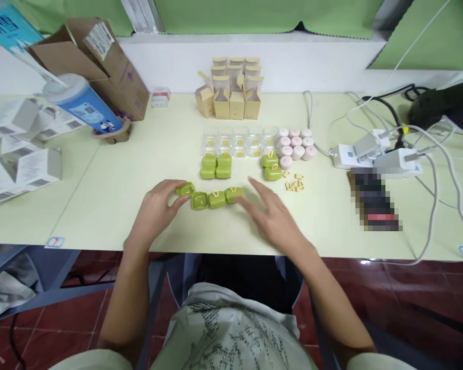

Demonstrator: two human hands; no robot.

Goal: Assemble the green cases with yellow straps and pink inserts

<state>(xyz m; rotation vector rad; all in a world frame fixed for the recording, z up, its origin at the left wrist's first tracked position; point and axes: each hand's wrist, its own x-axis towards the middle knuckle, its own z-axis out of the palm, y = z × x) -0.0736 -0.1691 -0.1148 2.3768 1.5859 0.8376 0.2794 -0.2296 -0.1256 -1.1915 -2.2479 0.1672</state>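
Left hand (156, 205) | fingertips on green case (185, 189) | right hand (272, 216) spread flat

Packing workshop, stacked cartons (231, 87), product rows, worktable (139, 169)

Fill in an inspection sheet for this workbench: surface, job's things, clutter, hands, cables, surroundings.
Surface: pale table, crowded toward the back.
Job's things: row of four green cases; behind it more green cases, clear cases, pink round pieces, yellow loops, kraft boxes.
Clutter: cardboard box, blue canister, white cartons, all at left.
Hands: left hand touches the row's left end, grip unclear; right hand open, blurred, beside its right end.
Cables: power strip with white cables, at right.
Surroundings: green curtain, red tiled floor.
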